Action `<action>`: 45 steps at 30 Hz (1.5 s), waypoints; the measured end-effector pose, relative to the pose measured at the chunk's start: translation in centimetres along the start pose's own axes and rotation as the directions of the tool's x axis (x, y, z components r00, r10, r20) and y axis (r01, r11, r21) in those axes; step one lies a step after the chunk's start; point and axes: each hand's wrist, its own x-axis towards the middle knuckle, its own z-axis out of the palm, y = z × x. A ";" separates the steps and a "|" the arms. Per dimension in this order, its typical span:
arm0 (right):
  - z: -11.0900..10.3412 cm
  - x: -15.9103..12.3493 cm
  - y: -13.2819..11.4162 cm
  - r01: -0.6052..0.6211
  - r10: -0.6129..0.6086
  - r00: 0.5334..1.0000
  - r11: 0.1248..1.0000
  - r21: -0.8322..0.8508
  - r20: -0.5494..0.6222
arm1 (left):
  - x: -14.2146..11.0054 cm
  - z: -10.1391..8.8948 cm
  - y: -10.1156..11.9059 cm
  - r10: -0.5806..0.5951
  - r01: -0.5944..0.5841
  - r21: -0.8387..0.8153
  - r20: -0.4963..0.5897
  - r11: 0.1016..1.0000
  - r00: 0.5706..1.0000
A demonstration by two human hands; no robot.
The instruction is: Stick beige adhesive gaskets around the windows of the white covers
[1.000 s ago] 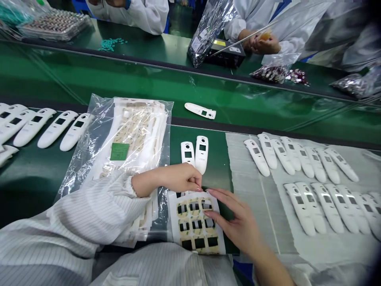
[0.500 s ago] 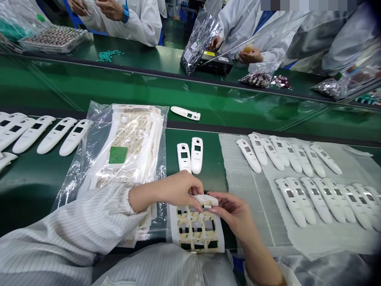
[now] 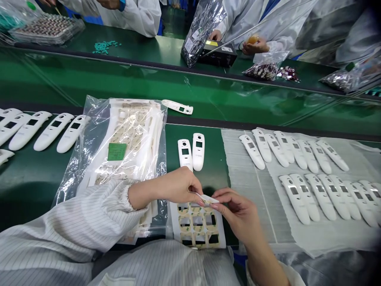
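Note:
My left hand (image 3: 185, 186) pinches the curled top end of a white sheet of adhesive stickers (image 3: 198, 224). On the same end, my right hand (image 3: 236, 210) closes its thumb and fingers from the right. Square beige-edged cutouts with dark openings run in rows down the sheet's flat lower part. Just beyond my left hand lie two white plastic casings with small windows, the left casing (image 3: 185, 153) partly covered by that hand and the right casing (image 3: 198, 151) beside it.
A clear bag (image 3: 125, 139) of sticker sheets with a green label lies left. White casings (image 3: 56, 131) line the far left; more (image 3: 297, 198) rest in rows on foam sheeting (image 3: 253, 222) at right. One casing (image 3: 177, 107) sits on the green ledge. Co-workers sit across the bench.
The curled top end of the sheet is tilted flatter between my fingers, showing more of its edge. The view has shifted slightly; both hands keep their grip.

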 end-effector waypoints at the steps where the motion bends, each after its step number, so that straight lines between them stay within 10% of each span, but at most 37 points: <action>1: 0.0 0.0 0.0 -0.013 0.013 1.000 1.000 0.013 -0.011 | 0.0 0.0 0.1 0.001 -0.001 0.005 -0.007 1.000 1.000; 17: 0.9 -1.1 0.6 -0.213 0.213 0.976 0.932 0.293 0.034 | -0.6 1.4 0.3 0.248 -0.194 0.321 -0.135 0.927 0.959; 22: 1.3 -1.0 0.6 -0.114 0.116 0.993 0.954 0.278 0.007 | -0.6 2.6 0.4 0.346 -0.250 0.387 -0.202 0.887 0.916; 30: 0.8 -1.6 0.3 0.147 -0.155 0.974 0.987 -0.058 -0.164 | -0.5 2.5 0.8 0.174 -0.129 0.214 -0.206 0.968 0.963; 45: 0.9 -1.4 -0.5 0.531 -0.582 0.805 0.626 -0.571 0.111 | -0.1 1.1 0.9 -0.075 0.075 0.007 0.003 0.997 0.997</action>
